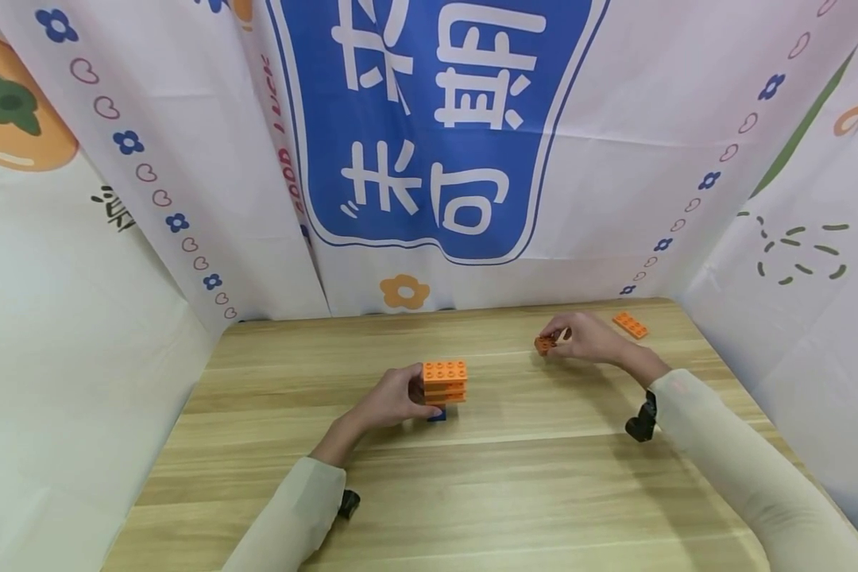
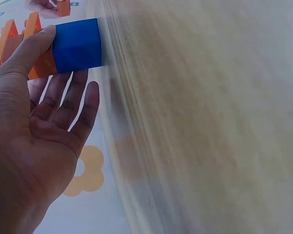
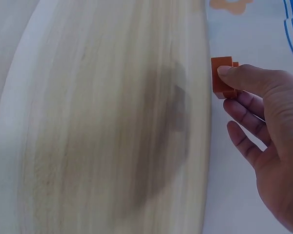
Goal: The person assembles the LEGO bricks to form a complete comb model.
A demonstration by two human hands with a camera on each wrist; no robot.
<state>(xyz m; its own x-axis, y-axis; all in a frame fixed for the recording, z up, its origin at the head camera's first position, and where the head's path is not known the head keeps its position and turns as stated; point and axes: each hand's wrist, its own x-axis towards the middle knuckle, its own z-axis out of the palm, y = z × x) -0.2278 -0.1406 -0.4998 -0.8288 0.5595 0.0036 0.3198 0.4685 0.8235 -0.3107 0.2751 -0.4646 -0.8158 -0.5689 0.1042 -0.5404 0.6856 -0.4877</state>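
Tbl [image 1: 400,492]: L hand [image 1: 392,399] w/ 1 stack [image 1: 445,383], R hand [image 1: 588,338] 1 brick [image 3: 219,82].

The head view looks forward and down from above, standing farthest back, over the worktop [image 1: 415,492] to the printed cloth [image 1: 422,131]. The left wrist view, turned sideways, sits close to the left grip [image 2: 44,131]; the right wrist view likewise sits close to the right grip [image 3: 278,126]. All three share the cloth's orange flower [image 1: 418,294].

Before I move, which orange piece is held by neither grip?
The flat orange piece lying near the far right corner of the table; the others are in the stack the left grip holds or pinched by the right grip.
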